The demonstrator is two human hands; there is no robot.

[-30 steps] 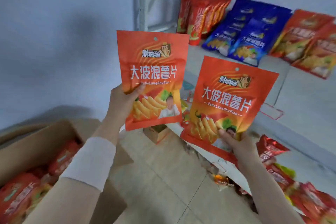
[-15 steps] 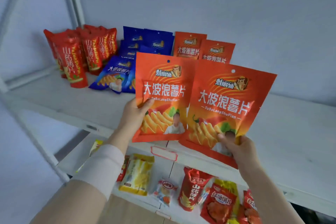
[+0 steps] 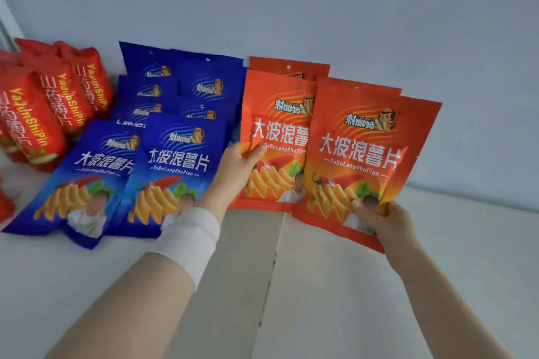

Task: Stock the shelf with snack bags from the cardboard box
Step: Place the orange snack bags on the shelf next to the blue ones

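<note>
My left hand [image 3: 233, 172] grips an orange chip bag [image 3: 274, 137] by its lower left edge, thumb on the front. My right hand [image 3: 382, 221] pinches a second orange chip bag [image 3: 364, 160] at its bottom edge. Both bags stand upright over the white shelf [image 3: 437, 271], the right one overlapping the left. Behind them two more orange bags [image 3: 288, 67] lean at the wall. The cardboard box is out of view.
Several blue chip bags [image 3: 175, 160] lie and lean left of my left hand. Red snack bags [image 3: 49, 102] stand at the far left. The grey wall [image 3: 350, 9] backs the shelf, and bare shelf surface stretches to the right of the orange bags.
Both hands carried the orange bags forward to the shelf's back row, in front of the two orange bags at the wall. The view has closed in on the upper shelf.
</note>
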